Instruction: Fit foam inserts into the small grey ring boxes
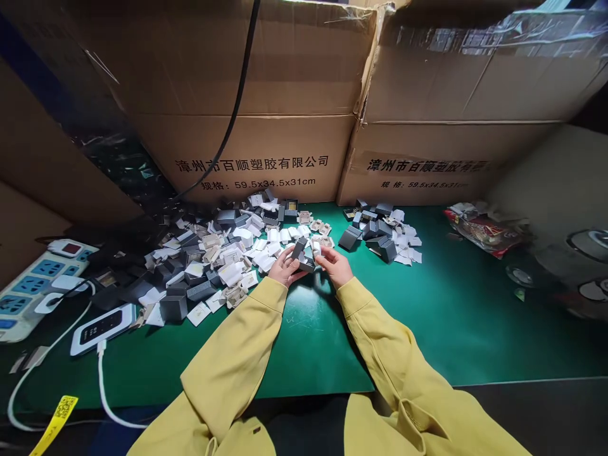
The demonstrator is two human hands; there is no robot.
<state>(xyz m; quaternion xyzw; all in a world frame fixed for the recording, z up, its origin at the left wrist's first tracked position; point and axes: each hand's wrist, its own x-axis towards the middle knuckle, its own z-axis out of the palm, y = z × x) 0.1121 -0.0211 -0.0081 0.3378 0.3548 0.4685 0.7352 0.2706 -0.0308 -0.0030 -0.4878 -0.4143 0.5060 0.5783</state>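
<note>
Over the middle of the green table, my left hand [285, 267] holds a small dark grey box [306, 264] whose lid stands raised. My right hand [336, 266] is closed on a small white piece [316, 248], right beside the opened box. A big heap of dark boxes and white inserts [232, 253] spreads to the left of my hands. Several beige inserts [320, 227] lie just beyond them. To the right sits a smaller pile of dark boxes [375, 231] with white pieces at its right side.
Large cardboard cartons [251, 139] stand along the back edge. At the left are a power strip [35, 285], a white device [103, 329] and a white cable [101, 373]. A red plastic bag [484, 231] lies at the far right. A black cable [237, 95] hangs down in front.
</note>
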